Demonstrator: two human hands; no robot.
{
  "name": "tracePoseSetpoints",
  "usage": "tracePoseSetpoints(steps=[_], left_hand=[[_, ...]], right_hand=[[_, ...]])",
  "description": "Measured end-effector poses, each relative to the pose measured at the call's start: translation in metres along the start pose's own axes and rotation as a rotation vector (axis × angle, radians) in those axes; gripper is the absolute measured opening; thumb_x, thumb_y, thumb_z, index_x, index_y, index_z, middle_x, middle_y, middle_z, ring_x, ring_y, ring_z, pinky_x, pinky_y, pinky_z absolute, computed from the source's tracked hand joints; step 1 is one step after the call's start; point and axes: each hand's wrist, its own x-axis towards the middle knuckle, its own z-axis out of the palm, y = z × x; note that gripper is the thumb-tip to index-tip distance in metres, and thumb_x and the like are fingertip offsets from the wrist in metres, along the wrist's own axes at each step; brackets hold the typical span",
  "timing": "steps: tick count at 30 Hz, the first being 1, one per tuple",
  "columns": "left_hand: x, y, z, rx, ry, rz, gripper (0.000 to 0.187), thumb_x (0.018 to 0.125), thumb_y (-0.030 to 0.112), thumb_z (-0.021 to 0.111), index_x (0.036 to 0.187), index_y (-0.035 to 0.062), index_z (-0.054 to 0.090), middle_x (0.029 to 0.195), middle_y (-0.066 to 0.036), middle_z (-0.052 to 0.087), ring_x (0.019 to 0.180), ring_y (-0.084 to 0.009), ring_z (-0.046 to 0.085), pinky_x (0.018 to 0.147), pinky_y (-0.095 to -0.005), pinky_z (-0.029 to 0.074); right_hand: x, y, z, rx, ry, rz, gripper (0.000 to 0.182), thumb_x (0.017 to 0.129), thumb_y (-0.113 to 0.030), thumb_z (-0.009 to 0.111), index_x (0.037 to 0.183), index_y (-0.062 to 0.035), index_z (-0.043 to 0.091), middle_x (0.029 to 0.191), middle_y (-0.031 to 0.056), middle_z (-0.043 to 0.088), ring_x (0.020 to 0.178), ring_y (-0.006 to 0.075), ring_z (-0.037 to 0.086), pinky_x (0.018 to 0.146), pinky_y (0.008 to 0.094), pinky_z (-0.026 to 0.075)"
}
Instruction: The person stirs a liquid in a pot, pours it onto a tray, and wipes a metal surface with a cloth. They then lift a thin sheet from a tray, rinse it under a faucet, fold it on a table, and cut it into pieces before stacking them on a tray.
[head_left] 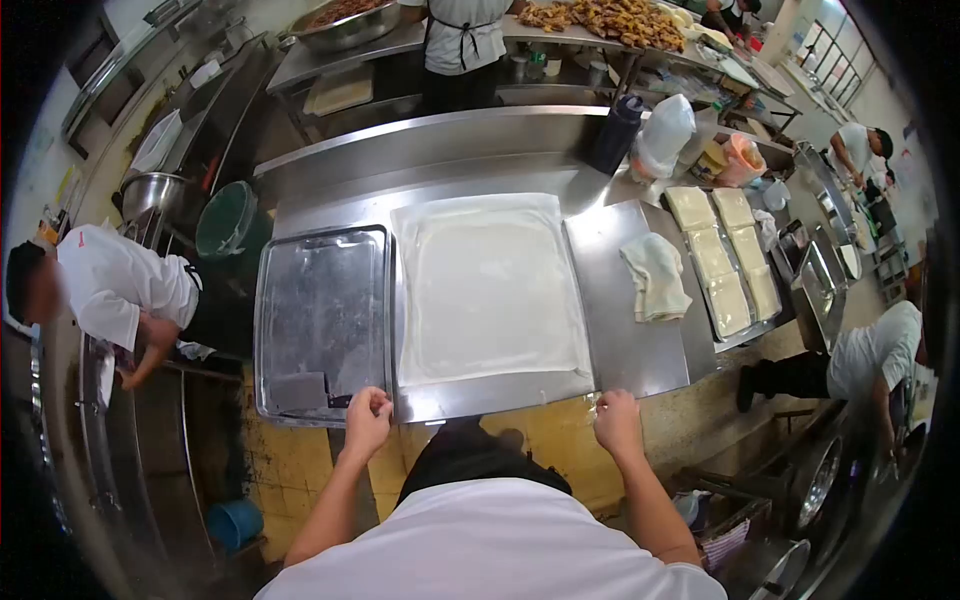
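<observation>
A large white sheet (490,290) with a pale, smooth layer on it lies flat on the steel table (450,402). Left of it sits a dark metal tray (325,310), with a flat dark scraper-like piece (300,392) in its near-left part. My left hand (368,415) is at the tray's near-right corner, fingers curled; what they hold, if anything, is hidden. My right hand (618,420) is at the table's front edge, just past the sheet's near-right corner, its fingers bent in and their contents unclear.
A crumpled cloth (655,278) lies right of the sheet. Beyond it, a tray holds several pale slabs (714,253). A dark bottle (617,135) and bags stand at the back right. One person (130,280) works at left, another (870,350) at right.
</observation>
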Motion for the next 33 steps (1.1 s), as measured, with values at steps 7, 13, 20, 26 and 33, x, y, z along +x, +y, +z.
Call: tracePoseSetpoints(steps=[7, 13, 20, 26, 33], left_hand=[[0.102, 0.028, 0.017, 0.323, 0.007, -0.073, 0.033, 0.093, 0.028, 0.067, 0.109, -0.0003, 0.061, 0.104, -0.023, 0.070, 0.097, -0.0449, 0.067, 0.085, -0.0532, 0.053], [0.159, 0.020, 0.023, 0.378, -0.075, -0.105, 0.031, 0.094, 0.026, 0.063, 0.107, -0.0021, 0.058, 0.103, -0.025, 0.069, 0.099, -0.0493, 0.065, 0.089, -0.0563, 0.052], [0.182, -0.005, 0.026, 0.225, -0.171, -0.205, 0.033, 0.092, 0.025, 0.069, 0.113, 0.0019, 0.059, 0.117, -0.024, 0.065, 0.103, -0.0442, 0.065, 0.087, -0.0546, 0.051], [0.215, 0.045, 0.023, 0.227, -0.060, 0.115, 0.041, 0.091, 0.027, 0.072, 0.120, 0.0018, 0.061, 0.118, -0.019, 0.064, 0.109, -0.0408, 0.062, 0.094, -0.0488, 0.051], [0.327, 0.081, 0.125, 0.405, -0.292, 0.473, 0.067, 0.101, 0.040, 0.055, 0.151, -0.0007, 0.040, 0.162, -0.020, 0.035, 0.150, -0.0382, 0.031, 0.124, -0.0540, 0.022]], right_hand=[[0.024, -0.051, -0.017, 0.183, 0.106, -0.074, 0.008, 0.084, -0.008, 0.070, 0.091, -0.0065, 0.066, 0.098, 0.0133, 0.061, 0.101, 0.0362, 0.057, 0.090, 0.0486, 0.043], [0.070, -0.085, -0.004, 0.194, 0.063, -0.073, 0.010, 0.083, -0.007, 0.072, 0.091, -0.0057, 0.065, 0.098, 0.0136, 0.062, 0.100, 0.0363, 0.058, 0.091, 0.0475, 0.043], [0.133, -0.136, 0.014, 0.229, -0.031, -0.206, 0.014, 0.083, -0.007, 0.073, 0.095, -0.0031, 0.066, 0.098, 0.0166, 0.064, 0.098, 0.0386, 0.060, 0.090, 0.0478, 0.046], [0.243, -0.165, 0.028, 0.229, -0.030, -0.212, 0.030, 0.088, -0.011, 0.070, 0.115, 0.0022, 0.066, 0.115, 0.0230, 0.066, 0.111, 0.0427, 0.059, 0.097, 0.0475, 0.049], [0.394, -0.154, 0.099, -0.094, -0.174, -0.210, 0.061, 0.105, -0.041, 0.047, 0.144, 0.0062, 0.046, 0.152, 0.0287, 0.044, 0.140, 0.0445, 0.043, 0.116, 0.0532, 0.034]])
